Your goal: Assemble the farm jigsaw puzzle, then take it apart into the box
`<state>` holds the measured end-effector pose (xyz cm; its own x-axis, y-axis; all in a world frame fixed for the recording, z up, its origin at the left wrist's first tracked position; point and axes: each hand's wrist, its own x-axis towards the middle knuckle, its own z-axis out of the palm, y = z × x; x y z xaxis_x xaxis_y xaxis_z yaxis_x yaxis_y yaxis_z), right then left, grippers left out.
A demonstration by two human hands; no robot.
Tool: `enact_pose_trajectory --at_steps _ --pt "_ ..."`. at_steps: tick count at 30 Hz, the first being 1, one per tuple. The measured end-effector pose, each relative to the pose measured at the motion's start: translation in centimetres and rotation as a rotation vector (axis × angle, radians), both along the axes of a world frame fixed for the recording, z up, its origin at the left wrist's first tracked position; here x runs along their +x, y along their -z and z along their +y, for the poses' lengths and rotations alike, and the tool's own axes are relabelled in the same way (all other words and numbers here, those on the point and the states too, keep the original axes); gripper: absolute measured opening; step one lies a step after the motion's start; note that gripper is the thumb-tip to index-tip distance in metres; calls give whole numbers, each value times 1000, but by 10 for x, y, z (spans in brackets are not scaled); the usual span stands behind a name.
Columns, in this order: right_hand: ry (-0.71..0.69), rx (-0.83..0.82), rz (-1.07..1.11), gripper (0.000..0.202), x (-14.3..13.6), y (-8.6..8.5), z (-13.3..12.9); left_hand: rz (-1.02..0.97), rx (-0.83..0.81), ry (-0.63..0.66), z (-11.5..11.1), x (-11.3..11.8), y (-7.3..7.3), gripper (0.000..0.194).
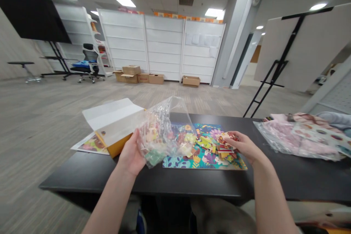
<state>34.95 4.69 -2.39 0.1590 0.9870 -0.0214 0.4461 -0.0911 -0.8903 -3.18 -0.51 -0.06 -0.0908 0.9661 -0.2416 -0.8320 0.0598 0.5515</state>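
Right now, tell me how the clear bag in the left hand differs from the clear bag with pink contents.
The held bag is held up in the left hand; the pink-filled bag lies on the table. The held bag contains multicoloured pieces; the pink-filled bag contains soft-looking pink material. Both are see-through plastic.

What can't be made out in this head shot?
All in the head view:
Left hand: most fingers hidden behind the plastic bag.
Bagged pieces: prints and count obscured by creases, glare.
Illustrated board: partly covered by loose pieces and bag.
Shelf papers: too small to read.
White panel: cut off by right edge.
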Motion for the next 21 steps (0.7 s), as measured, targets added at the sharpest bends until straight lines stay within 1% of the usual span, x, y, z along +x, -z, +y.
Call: enact_pose_trajectory --at_steps 3,8,10,12,14,16,17,19,20,21 --pt "-4 17 -185 39 1 7 4 11 -5 16 3 10 -1 46" --pt "-86 74 -532 33 -2 19 13 32 -19 44 9 28 -1 45" --pt "-76 91 -654 31 -3 23 14 48 -36 52 10 35 -1 45" --pt "-23 166 -694 30 -5 22 13 61 -50 62 11 40 -2 45" --pt "30 315 -602 32 -11 11 8 65 -51 78 10 44 -3 45" --pt "25 454 -384 33 -25 -7 -2 64 -47 103 9 48 -3 45" --pt "-23 473 -228 35 -34 -17 -8 67 -48 114 9 50 -4 45" --pt "-190 434 43 36 -58 -35 -22 90 -54 131 6 54 -5 44" --pt "-283 407 117 36 -71 -42 -29 109 -55 131 5 57 -6 43" --pt "-377 365 144 35 -83 -46 -34 130 -54 126 3 59 -8 42"
